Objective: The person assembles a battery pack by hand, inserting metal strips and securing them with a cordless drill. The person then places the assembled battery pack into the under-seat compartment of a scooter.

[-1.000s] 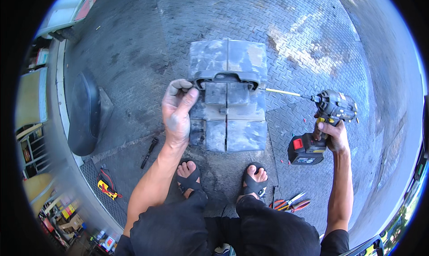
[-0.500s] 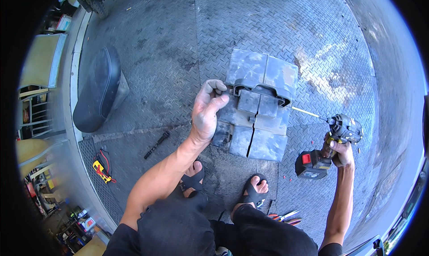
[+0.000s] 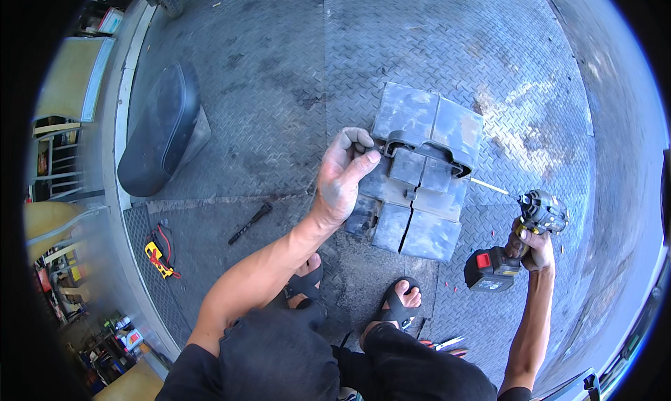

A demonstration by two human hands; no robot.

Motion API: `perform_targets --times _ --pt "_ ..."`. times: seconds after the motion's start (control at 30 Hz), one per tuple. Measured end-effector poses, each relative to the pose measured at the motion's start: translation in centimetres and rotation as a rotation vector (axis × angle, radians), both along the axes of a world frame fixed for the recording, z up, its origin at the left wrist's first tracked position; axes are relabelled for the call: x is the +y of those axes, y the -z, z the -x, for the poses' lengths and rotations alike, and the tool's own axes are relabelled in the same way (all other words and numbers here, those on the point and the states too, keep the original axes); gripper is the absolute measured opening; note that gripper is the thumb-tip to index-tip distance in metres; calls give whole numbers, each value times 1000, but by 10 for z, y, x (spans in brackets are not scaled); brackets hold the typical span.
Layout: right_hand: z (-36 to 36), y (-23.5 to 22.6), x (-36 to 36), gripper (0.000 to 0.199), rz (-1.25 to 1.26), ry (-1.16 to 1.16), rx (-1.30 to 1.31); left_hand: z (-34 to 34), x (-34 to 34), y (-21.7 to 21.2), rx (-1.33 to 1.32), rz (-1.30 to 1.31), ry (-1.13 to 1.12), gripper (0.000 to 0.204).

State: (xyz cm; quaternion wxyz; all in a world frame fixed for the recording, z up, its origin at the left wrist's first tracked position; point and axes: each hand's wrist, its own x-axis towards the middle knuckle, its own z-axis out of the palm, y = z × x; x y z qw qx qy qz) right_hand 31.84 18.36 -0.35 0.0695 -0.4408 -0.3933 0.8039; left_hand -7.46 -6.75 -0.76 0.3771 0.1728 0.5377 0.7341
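A dusty black plastic case (image 3: 433, 237) with a raised handle (image 3: 423, 146) and a groove down its middle stands on the floor before my feet. My left hand (image 3: 346, 170) is closed at the left end of the handle, thumb and fingers curled together. What they pinch, if anything, is hidden. In my right hand (image 3: 537, 248) is a cordless drill driver (image 3: 545, 211) with a red-marked battery pack, gripped by its handle. Its long thin bit (image 3: 491, 186) points left, and the tip meets the case's right side near the handle's end.
A black scooter seat (image 3: 161, 132) lies at the left. Nearer are a black rod-like tool (image 3: 250, 224) and a yellow clamp meter (image 3: 159, 260) with red leads. Pliers or scissors (image 3: 447, 344) lie by my right foot (image 3: 402, 299). Shelves with goods line the left edge.
The view has shifted, so the case, both hands and the drill driver sit a little further right and lower. Both grips look the same, and the bit still meets the case's right side.
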Motion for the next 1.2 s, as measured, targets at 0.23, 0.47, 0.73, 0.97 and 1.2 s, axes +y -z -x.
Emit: perform_targets --times 0.23,0.47,0.73,0.97,1.2 --pt "0 4 1 50 4 -46 34 -1 1 4 6 -13 -26 21" --pt "-1 3 0 51 23 -18 62 0 0 6 -7 -12 -16 23" --pt "-5 7 4 51 -25 -40 41 -1 1 7 -19 -27 -30 22" --pt "-8 12 6 54 -102 -72 22 -1 2 3 -9 -9 -42 23" --pt "-6 13 6 56 -123 -64 10 -2 3 3 1 2 -52 21"
